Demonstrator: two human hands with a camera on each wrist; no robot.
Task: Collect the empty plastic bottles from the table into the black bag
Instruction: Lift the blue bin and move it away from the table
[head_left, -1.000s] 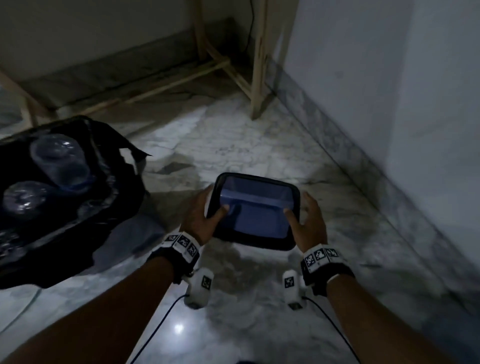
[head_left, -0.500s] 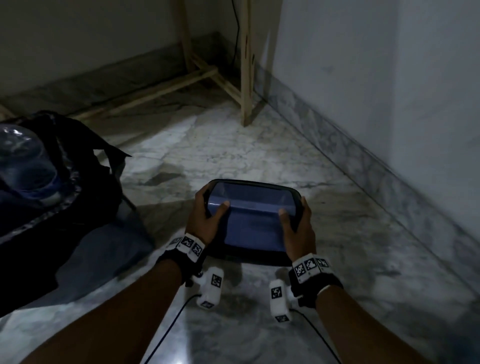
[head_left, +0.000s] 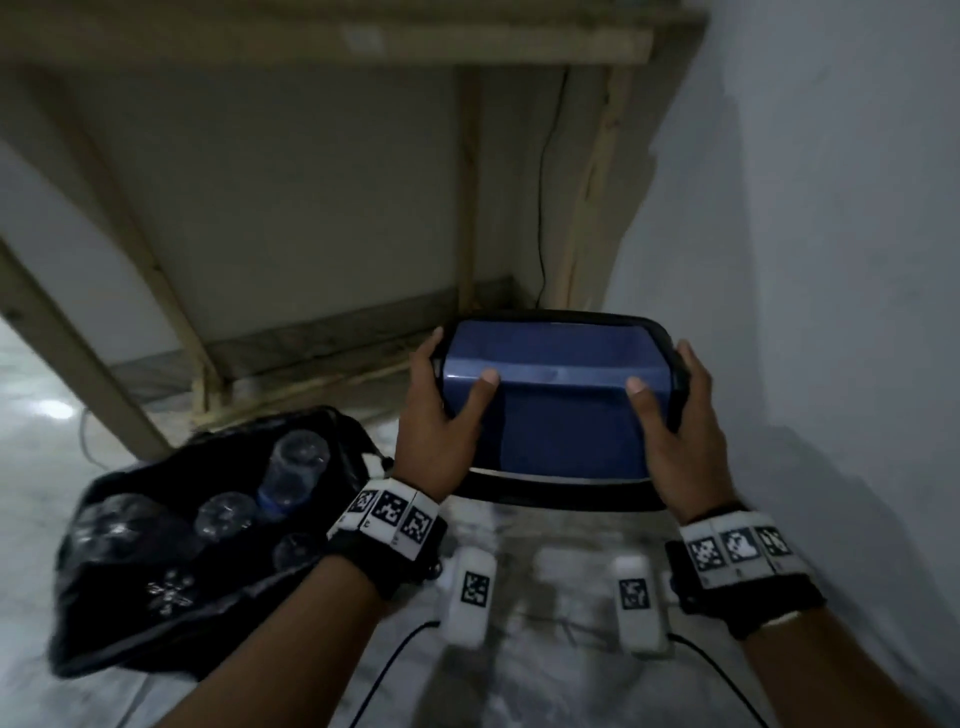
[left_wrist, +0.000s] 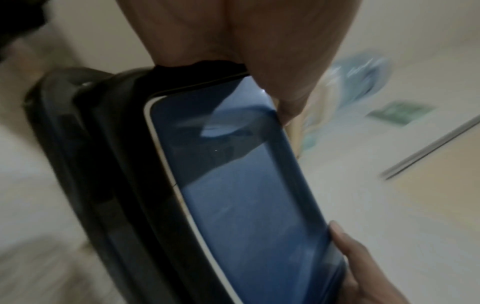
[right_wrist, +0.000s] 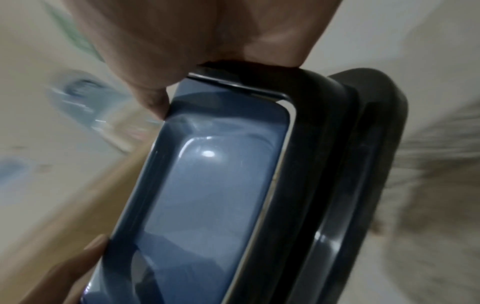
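Hands: two. The left hand (head_left: 441, 431) and right hand (head_left: 675, 431) are each clamped on one short end of a blue tray, thumbs laid on its inner face, fingers wrapped behind the rim.
Tray: one blue tray (head_left: 556, 410) with a black rim, held off the floor and tipped so its hollow faces the camera. In the left wrist view the tray (left_wrist: 246, 195) is seen edge-on with a thumb (left_wrist: 285, 98) on its lip; in the right wrist view the tray (right_wrist: 213, 195) is seen likewise, with a thumb (right_wrist: 153, 100) on its lip.
Black bag: one black bag (head_left: 171, 582), lying open on the marble floor (head_left: 545, 675) just left of the left forearm.
Bottles: at least four clear plastic bottles (head_left: 296, 473) can be counted inside the bag; an exact count cannot be told in the dim light.
Wooden frame: one wooden frame (head_left: 467, 197) of legs and braces, standing against the wall behind the tray.
Change since earlier frames: the tray has been raised from near the floor and tilted steeper. The view has been lifted, so the frame's top board is now seen. More of the bag's mouth is now seen than half a second ago.
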